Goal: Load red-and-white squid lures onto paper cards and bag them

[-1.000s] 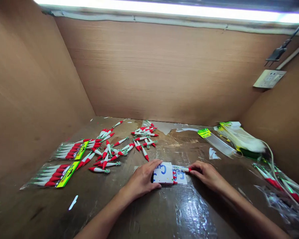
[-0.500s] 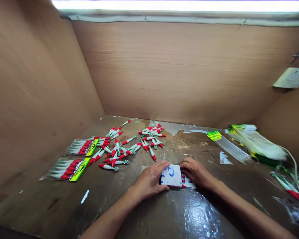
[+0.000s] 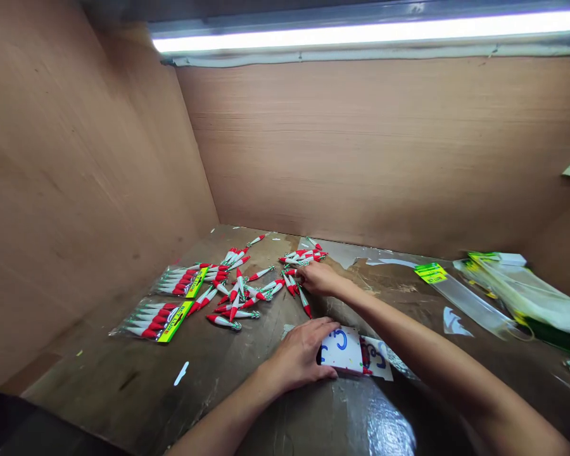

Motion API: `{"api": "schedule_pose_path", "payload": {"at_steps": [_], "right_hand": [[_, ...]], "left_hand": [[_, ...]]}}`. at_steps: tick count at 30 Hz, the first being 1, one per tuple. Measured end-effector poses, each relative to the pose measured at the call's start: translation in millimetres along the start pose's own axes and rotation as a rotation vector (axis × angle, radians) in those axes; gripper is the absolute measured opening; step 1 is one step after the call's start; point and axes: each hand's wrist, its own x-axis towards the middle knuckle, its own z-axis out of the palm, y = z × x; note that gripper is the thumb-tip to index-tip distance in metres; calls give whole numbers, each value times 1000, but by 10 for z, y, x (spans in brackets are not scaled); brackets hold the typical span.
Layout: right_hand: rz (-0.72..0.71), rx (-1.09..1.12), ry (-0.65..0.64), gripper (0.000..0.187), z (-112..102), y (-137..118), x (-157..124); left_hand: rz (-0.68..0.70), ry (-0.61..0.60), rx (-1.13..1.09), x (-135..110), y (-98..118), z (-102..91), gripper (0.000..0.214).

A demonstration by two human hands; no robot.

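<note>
My left hand (image 3: 300, 353) lies on the dark tabletop with its fingers curled round the left edge of a small white packet (image 3: 342, 350) marked in blue, and holds it down. Red tips of lures show inside the packet. My right hand (image 3: 317, 277) reaches forward across it to a scatter of red-and-white lures (image 3: 247, 288). Its fingers are bent and pinch at the lures at the right end of that scatter. What it has between the fingers is too small to name.
Two filled clear bags with yellow-green labels (image 3: 171, 303) lie at the left. Empty clear bags and labels (image 3: 465, 292) pile up at the right. Brown board walls (image 3: 351, 145) close in the left, back and right. A light strip (image 3: 361, 31) runs overhead.
My right hand has left the white packet and moved forward and left to the loose lures. The left hand stays on the packet. The view has swung to the left.
</note>
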Motion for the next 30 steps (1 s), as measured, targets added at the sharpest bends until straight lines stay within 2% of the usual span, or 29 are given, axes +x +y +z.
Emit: {"api": "schedule_pose_path", "payload": {"at_steps": [3,7,10,12,14,17,20,26,30], "right_hand": [[21,-31,23,21,-12,48,48],[37,-52,96,25,-240,190,-131],[-44,52,187,26,-426,333,-371],[-36,174,261,31,-498,432,-545],[14,295,264,32,-522,513,-707],[21,369,219,32,-500,589,-900],[41,310,253,29,-446,659,-1034],[100,230,103,32,-225,894,-1219],[126,146,122,31,-114,966,-1331]], "left_hand": [[2,1,9,-13,-17,20,96],[-7,-7,23,-27,-15,21,99],[0,-8,21,-28,5,0,99],[3,-9,16,-30,15,-9,99],[3,-8,11,-33,17,-6,99],[-14,-7,12,-35,2,15,99],[-8,-2,18,-34,-21,36,99],[19,-7,29,-27,-41,34,96],[15,-10,24,-14,-46,23,96]]}}
